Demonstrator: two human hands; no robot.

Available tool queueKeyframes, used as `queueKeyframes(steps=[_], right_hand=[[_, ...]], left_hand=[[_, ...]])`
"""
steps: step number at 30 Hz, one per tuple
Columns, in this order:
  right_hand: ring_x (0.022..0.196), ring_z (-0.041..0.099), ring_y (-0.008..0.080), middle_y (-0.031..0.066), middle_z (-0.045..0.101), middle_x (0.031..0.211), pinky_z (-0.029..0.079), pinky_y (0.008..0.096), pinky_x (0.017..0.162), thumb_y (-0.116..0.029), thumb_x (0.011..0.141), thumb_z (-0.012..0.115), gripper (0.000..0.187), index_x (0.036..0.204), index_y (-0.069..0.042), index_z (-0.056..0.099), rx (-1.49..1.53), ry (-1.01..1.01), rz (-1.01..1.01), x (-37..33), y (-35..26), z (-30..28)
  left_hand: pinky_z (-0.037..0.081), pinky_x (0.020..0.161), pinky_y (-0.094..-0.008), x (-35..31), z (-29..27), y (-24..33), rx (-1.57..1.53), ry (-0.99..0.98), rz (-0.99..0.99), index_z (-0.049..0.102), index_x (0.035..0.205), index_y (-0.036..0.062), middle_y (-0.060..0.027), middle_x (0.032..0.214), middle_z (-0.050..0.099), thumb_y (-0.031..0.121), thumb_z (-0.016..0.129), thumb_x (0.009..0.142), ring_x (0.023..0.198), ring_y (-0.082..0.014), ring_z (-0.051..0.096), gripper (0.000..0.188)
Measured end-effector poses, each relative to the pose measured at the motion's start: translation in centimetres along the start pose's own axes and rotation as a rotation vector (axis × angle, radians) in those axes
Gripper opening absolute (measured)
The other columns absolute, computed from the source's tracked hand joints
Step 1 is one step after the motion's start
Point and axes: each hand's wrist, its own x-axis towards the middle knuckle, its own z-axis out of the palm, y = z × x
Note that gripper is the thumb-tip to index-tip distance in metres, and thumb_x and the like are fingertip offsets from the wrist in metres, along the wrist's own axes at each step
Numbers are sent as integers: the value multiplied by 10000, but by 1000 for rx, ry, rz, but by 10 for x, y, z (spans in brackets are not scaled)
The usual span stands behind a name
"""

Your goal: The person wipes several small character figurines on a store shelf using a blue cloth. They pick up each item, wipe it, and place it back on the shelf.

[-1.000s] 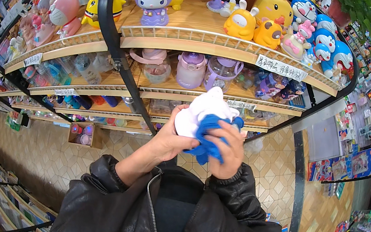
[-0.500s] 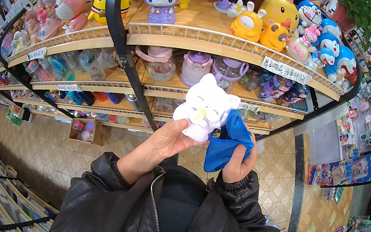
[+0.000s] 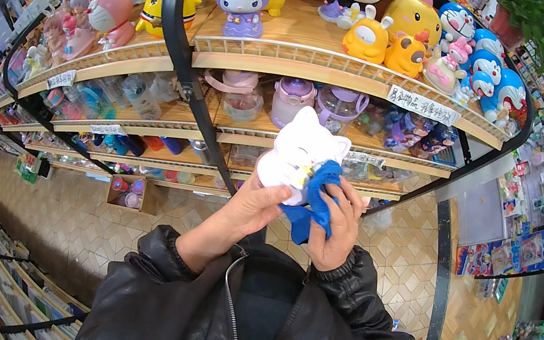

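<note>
Near the center of the view, a person in a dark jacket (image 3: pixel 346 331) grips a white cat figurine (image 3: pixel 302 139) in the left hand (image 3: pixel 256 203), the thumb across its lower front at 7 o'clock, while the right hand (image 3: pixel 338 227), its fingers closed on a blue cloth (image 3: pixel 319 209), holds the fabric against the figurine's 5 o'clock side. Beyond, a wooden display shelf (image 3: pixel 290 52) carries a purple figure (image 3: pixel 242 0) toward 11 o'clock and blue figures (image 3: pixel 509 90) toward 2, with a cardboard box (image 3: pixel 149 199) on the floor toward 8.
</note>
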Motion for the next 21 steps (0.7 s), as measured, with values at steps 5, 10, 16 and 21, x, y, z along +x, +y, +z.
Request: queueKeyframes(steps=[5,10,16,21], right_hand=[[1167,560,391,194,642,1168,417,444,1019,-73,899,606,258,1142,13,624,179,113,75,-8,-2,3],[1145,574,371,197,625,1172,431,432,1004,-77,921,589,236,1135,22,598,291,166,137,-15,-1,7],[1111,584,368,209,614,1153,439,420,987,-111,946,572,241,1132,40,593,341,145,122,-16,3,7],[1091,574,243,155,620,1157,445,367,961,-122,1004,506,265,1202,45,564,628,143,460,-24,3,10]], left_hand=[[413,1083,-394,-5,10,-1,259,83,137,156,1420,119,-123,1404,377,-23,845,726,1324,-225,424,988],[412,1066,-374,-2,12,2,480,89,246,165,1401,128,-130,1386,376,21,887,678,1315,-225,419,1027],[401,1062,-381,-4,10,3,455,98,266,176,1393,115,-139,1373,373,77,889,671,1310,-235,417,1015],[386,1065,-396,0,6,8,1107,6,641,203,1378,84,-166,1345,404,114,900,638,1276,-265,453,1017]])
